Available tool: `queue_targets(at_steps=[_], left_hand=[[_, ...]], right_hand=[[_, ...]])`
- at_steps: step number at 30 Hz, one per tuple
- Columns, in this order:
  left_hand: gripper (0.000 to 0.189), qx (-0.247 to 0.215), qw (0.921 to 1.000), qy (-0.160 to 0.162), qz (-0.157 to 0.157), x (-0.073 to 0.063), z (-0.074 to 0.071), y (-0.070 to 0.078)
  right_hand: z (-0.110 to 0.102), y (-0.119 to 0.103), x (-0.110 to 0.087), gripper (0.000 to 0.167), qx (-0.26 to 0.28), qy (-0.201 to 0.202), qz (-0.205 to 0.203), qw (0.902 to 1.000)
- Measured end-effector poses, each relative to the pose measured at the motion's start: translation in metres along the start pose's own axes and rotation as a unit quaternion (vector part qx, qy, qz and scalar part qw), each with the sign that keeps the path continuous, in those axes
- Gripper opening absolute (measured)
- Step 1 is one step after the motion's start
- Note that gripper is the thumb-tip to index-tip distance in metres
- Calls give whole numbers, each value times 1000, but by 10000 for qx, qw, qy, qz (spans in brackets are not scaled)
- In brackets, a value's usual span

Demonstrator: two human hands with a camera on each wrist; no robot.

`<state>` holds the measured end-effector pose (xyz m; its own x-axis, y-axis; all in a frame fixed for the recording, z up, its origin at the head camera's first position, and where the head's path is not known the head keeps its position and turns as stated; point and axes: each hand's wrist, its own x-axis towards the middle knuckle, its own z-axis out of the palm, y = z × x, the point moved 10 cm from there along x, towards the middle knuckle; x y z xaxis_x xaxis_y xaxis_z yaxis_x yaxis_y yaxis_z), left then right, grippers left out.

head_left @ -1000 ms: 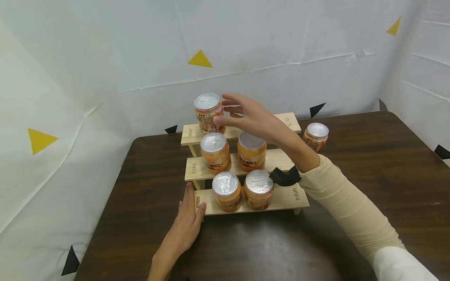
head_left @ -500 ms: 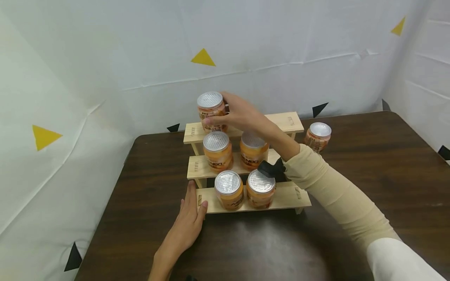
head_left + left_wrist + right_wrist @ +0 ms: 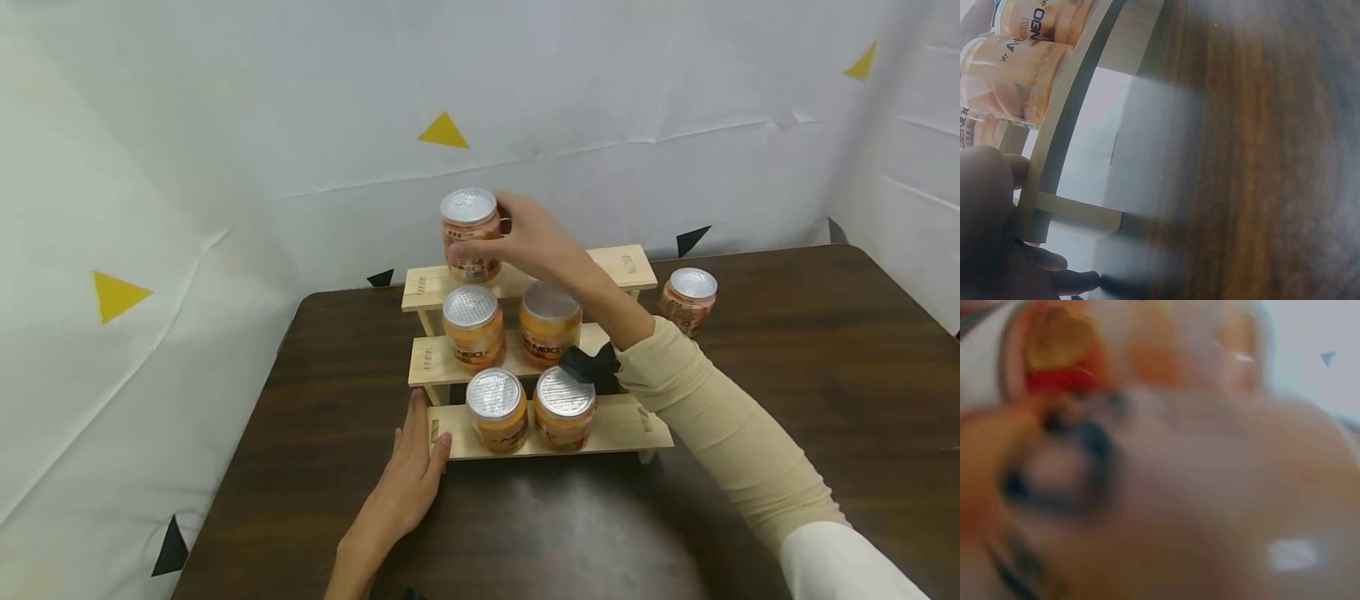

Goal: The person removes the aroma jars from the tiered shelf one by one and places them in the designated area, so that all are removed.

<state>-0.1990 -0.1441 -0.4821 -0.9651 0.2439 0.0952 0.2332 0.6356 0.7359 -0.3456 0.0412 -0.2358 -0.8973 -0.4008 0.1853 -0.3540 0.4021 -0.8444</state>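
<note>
A three-step wooden shelf stands on the table, bearing several orange jars with silver foil lids. On its top step is a jar that my right hand grips from the right, thumb across the front and fingers behind. My left hand rests against the left end of the lowest step, fingers straight and thumb at the front corner; the left wrist view shows the fingers beside the step's end. Two jars sit on the middle step, including a left one, and two on the lowest, including a left one.
One more jar stands on the dark wooden table, right of the shelf and partly behind the right arm. A white sheet wall with yellow and black triangles rises behind. A black strap piece hangs from the right wrist.
My right hand has closed around the top-step jar, which has shifted slightly right along the step. The left hand stays at the shelf's end. The head view has drifted a little.
</note>
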Motion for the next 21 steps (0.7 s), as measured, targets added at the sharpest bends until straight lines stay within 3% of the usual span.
queue_targets(at_steps=[5,11,17,21], left_hand=[[81,158,9999,-22,-55,-2,-2,-1],[82,201,9998,-21,-91,-2,-8,19],[83,640,9973,-220,-295,1,-6,5],[83,514,9975,-276,-391,-3,-12,10]], right_hand=[[-28,-4,-11,62,215,277,-143,9993],[-52,-2,-25,59,201,393,-86,9990],[-87,12,-64,61,8,989,141,9950],[-92,15,-72,63,-69,1103,192,9937]])
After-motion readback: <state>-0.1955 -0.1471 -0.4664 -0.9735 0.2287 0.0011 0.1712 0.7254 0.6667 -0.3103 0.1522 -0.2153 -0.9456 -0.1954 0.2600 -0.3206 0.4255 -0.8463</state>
